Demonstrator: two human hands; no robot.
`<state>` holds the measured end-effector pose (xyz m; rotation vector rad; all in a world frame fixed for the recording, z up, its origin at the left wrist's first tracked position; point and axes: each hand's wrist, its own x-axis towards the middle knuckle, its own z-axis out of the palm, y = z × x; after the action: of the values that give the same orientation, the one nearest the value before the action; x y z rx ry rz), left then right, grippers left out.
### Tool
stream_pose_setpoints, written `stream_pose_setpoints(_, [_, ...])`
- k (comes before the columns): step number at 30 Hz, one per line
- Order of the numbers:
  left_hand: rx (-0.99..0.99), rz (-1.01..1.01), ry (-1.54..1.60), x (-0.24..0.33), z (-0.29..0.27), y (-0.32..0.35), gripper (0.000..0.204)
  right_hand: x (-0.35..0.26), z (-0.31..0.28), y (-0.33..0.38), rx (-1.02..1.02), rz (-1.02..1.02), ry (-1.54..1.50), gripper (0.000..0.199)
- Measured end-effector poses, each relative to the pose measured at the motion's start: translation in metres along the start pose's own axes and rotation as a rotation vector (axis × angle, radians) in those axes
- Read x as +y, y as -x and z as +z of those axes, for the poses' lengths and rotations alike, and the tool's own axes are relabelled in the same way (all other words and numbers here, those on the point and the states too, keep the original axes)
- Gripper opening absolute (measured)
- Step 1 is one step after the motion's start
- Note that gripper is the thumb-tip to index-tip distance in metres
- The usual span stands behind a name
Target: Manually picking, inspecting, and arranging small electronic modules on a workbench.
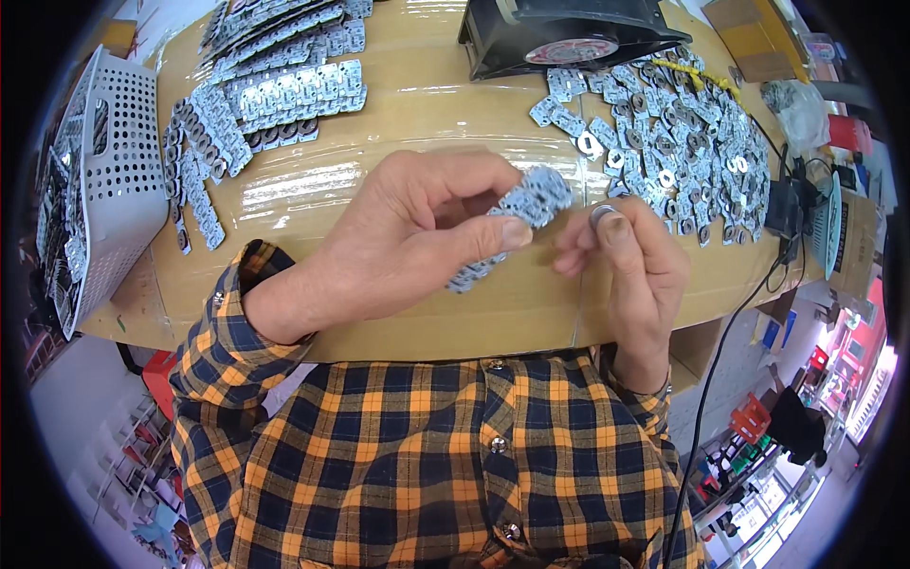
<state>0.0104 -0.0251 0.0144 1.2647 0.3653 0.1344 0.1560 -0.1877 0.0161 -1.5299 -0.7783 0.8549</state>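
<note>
My left hand (408,237) grips a stack of small blue-grey cards (531,199), each carrying a round metal part; the stack trails down to below my thumb. My right hand (630,261) pinches one small metal ring (601,212) between thumb and forefinger, just right of the stack and not touching it. Both hands hover above the front part of a tan workbench (427,104). My orange-and-navy checked sleeves and shirt fill the lower part of the view.
A loose pile of the same cards (678,142) lies at the right. Neat stacked rows of cards (275,85) lie at the back left. A black fan (559,33) stands at the back, a white perforated basket (114,180) at the left edge, a black cable (730,332) at the right.
</note>
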Motion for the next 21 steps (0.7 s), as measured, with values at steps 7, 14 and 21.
stream_pose_setpoints(7, [-0.146,0.039,-0.283,0.013,-0.006,0.003,0.018,-0.010,-0.007,-0.006,-0.146,-0.039,0.101,0.026])
stream_pose_setpoints(14, [-0.173,0.013,-0.353,0.024,-0.013,0.006,0.018,-0.013,-0.010,-0.007,-0.272,0.015,0.121,0.032])
stream_pose_setpoints(21, [-0.208,0.095,-0.346,0.006,-0.016,0.005,0.017,-0.013,-0.007,-0.011,-0.358,-0.026,0.255,0.031])
